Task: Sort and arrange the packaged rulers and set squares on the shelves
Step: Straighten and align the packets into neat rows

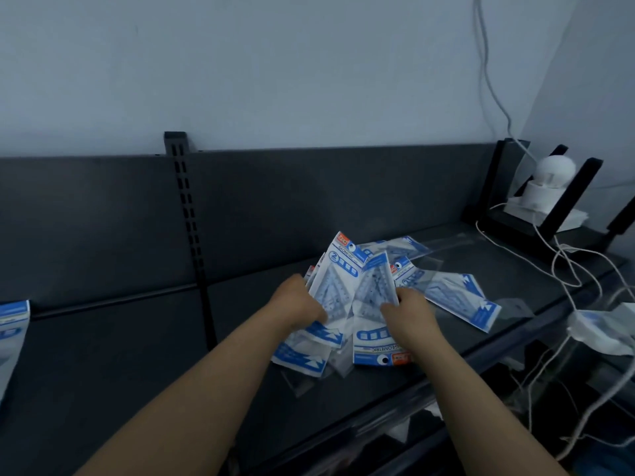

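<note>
While both forearms are reaching in from the bottom edge, I am watching the left hand [299,304] gripping a fanned bundle of packets [338,280], its fingers curling in behind the bundle's left side and mostly hidden there. Just beside it, the right hand [410,314] is pinching an upside-down packet [378,341], with one digit pressing on its face and the other fingers tucked out of sight. Both are hanging low over the dark shelf [137,355]; I cannot tell whether they are touching it. Beyond the hands, loose packets [460,300] are lying scattered and overlapping on the shelf. Another packet [12,334] is poking in at the far left. White cables [563,262] are trailing across the shelf's right end, near the scatter, and a white camera [553,173] is sitting behind them.
</note>
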{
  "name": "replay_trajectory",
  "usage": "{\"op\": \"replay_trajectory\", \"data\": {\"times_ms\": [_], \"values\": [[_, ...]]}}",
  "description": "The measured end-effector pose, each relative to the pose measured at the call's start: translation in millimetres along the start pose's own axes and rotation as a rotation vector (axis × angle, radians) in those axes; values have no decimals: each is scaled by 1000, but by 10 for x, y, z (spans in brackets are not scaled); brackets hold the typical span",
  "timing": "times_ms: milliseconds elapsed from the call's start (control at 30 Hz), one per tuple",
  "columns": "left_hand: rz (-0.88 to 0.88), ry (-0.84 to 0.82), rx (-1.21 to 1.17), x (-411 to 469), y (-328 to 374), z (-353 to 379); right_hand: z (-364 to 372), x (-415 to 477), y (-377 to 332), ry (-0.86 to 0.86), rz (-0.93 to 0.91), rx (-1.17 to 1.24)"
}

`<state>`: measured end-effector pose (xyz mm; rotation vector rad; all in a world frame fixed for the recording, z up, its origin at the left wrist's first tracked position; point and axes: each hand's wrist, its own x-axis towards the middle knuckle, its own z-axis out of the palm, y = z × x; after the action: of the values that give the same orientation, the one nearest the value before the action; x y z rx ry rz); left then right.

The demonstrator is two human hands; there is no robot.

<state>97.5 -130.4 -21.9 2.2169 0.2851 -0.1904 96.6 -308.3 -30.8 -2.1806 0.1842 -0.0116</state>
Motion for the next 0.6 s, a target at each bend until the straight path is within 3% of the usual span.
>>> {"op": "replay_trajectory", "data": {"times_ms": [233,367,600], "values": [[35,2,-471,-5,-83,-149,-49,31,-30,-10,-91,180],[76,-37,-687,-140,-131,-232,101,45,-168,-99,-47,379],[78,81,-901,-526,-504,-577,505,-12,-486,-347,42,664]]}}
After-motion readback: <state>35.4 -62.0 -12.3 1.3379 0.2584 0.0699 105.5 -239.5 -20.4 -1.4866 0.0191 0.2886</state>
